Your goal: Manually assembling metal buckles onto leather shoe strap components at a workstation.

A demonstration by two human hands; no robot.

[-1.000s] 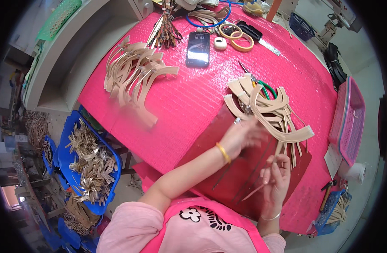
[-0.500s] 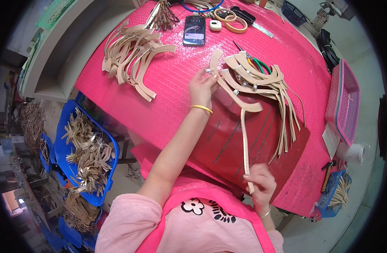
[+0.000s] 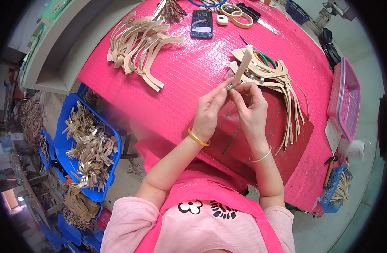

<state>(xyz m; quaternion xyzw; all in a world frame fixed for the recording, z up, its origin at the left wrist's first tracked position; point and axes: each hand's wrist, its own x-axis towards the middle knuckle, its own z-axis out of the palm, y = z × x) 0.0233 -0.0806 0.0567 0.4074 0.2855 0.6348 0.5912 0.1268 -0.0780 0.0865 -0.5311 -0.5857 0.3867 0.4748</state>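
Observation:
Both hands meet over the red sheet (image 3: 279, 126) on the pink table. My left hand (image 3: 209, 110) pinches a beige strap (image 3: 243, 67) near a small silver buckle (image 3: 229, 87). Thumb and fingertips of my right hand (image 3: 251, 107) close on the same spot from the other side. One end of the strap stands up beyond the fingertips; the rest is hidden by the hands. Just past them lies a bundle of similar beige straps (image 3: 271, 76) with silver buckles and long thin tails. Another pile of curved beige straps (image 3: 138, 48) rests at the far left.
Green-handled scissors (image 3: 267, 59) lie behind the right bundle. A phone (image 3: 201, 24), a white case (image 3: 221, 20) and tape rolls (image 3: 243, 20) are at the back. Blue bin (image 3: 112, 168) with strap pieces stands left; pink baskets (image 3: 349, 101) and a hammer (image 3: 327, 175) are right.
My right hand has come up from the strap's lower tail to meet my left hand at the buckle. The strap has turned, and its long tail no longer shows.

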